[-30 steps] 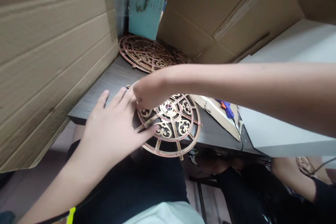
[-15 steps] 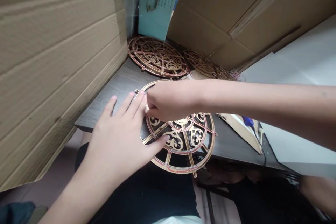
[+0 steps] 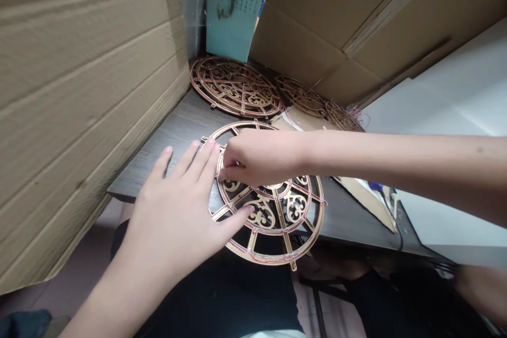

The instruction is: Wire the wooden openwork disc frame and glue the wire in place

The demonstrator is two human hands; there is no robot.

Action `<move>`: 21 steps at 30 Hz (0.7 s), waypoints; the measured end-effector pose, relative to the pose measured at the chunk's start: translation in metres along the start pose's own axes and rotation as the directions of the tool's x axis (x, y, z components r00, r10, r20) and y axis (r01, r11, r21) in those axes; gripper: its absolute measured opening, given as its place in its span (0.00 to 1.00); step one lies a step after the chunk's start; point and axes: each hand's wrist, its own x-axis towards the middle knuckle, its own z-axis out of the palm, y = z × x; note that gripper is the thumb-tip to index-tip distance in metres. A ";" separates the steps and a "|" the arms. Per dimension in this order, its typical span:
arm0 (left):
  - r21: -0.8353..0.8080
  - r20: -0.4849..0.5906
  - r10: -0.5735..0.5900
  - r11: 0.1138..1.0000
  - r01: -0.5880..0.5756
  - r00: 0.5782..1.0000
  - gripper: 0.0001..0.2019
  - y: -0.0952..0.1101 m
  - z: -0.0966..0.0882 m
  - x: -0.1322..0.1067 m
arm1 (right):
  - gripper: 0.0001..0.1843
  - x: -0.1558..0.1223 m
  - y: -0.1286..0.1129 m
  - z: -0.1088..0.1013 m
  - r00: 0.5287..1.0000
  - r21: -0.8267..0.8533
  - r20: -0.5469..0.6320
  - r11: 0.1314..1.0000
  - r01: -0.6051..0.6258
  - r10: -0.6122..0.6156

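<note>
A round openwork wooden disc with scrollwork, spokes and red and pale wires along its rings lies on the dark table, its near edge sticking out past the table edge. My left hand rests on its left side, fingers spread, with the thumb across the scrollwork. Just right of those fingertips, my right hand is closed, thumb and forefinger pinched at the disc's inner ring. Whatever sits in that pinch is too small or hidden to make out. My right forearm covers part of the disc's far side.
Behind lies a stack of similar discs, with more discs to its right. Cardboard panels stand at the left and back, near a light-blue box. At right are a cardboard piece and a blue object.
My right hand and forearm have come slightly lower, uncovering more of the disc's far rim. My left hand keeps its place on the disc. The view has shifted a little.
</note>
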 end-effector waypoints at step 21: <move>0.202 -0.204 0.149 0.973 -0.107 0.968 0.40 -0.015 0.006 0.002 | 0.15 0.000 -0.020 -0.012 0.999 -0.098 0.030 0.995 -0.010 0.013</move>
